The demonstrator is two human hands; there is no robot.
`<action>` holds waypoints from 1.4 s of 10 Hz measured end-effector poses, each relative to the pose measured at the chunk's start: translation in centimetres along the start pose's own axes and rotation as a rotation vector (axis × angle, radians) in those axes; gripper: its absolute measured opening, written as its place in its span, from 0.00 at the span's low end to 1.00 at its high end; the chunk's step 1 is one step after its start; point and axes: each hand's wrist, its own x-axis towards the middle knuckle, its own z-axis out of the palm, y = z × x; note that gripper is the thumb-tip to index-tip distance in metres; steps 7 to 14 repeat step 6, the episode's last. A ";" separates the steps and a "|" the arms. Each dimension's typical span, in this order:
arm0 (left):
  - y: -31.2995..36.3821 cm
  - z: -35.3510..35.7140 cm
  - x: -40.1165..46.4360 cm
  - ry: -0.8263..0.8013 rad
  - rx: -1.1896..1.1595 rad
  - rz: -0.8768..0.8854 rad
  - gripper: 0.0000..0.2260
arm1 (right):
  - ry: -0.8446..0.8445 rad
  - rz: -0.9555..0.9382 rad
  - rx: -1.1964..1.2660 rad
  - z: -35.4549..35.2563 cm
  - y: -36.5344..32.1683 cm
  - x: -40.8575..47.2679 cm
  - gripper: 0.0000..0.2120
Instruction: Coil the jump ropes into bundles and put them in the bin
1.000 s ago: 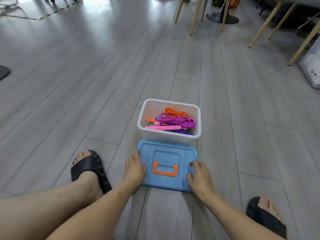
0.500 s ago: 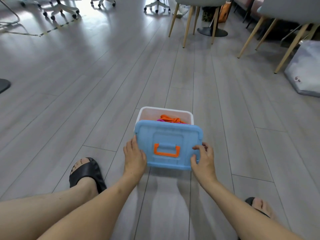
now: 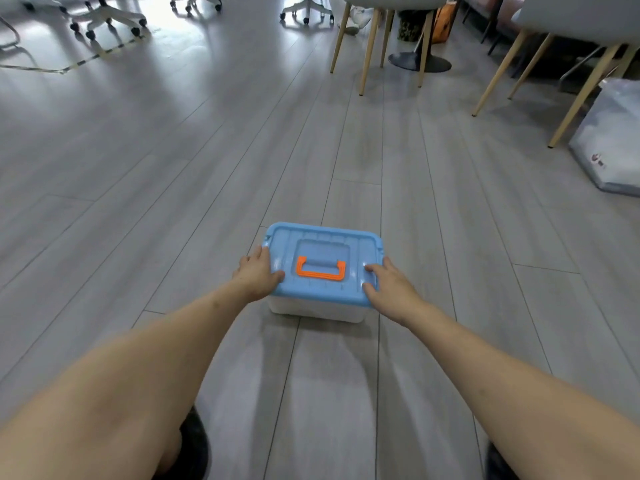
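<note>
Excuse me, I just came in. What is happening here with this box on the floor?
A person sits low on the floor and is closing a storage bin. The blue lid with its orange handle now lies on top of the white bin and covers it. The left hand grips the lid's left edge and the right hand presses on its right side. The jump ropes are not visible; the lid hides the inside. Whether the lid has clicked shut cannot be told.

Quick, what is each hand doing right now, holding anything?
Left hand: grips the left edge of the blue lid, thumb on top.
Right hand: rests on the lid's right end, fingers over its top; no clear grip.
</note>
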 end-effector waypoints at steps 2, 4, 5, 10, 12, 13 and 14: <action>-0.2 0.8 0.0 -0.020 0.035 -0.025 0.35 | -0.011 -0.030 -0.177 0.4 1.5 -0.5 0.27; 0.0 -0.1 0.6 -0.085 0.157 -0.017 0.35 | -0.028 0.000 -0.208 0.1 0.8 -0.5 0.27; 1.0 -0.8 -0.4 -0.093 0.220 -0.056 0.34 | -0.036 0.000 -0.247 -1.0 -0.1 -0.8 0.27; 3.0 -1.2 -2.2 0.053 0.242 0.007 0.32 | 0.068 0.005 -0.218 -2.3 -0.2 -2.2 0.25; 3.0 -1.2 -2.2 0.053 0.242 0.007 0.32 | 0.068 0.005 -0.218 -2.3 -0.2 -2.2 0.25; 3.0 -1.2 -2.2 0.053 0.242 0.007 0.32 | 0.068 0.005 -0.218 -2.3 -0.2 -2.2 0.25; 3.0 -1.2 -2.2 0.053 0.242 0.007 0.32 | 0.068 0.005 -0.218 -2.3 -0.2 -2.2 0.25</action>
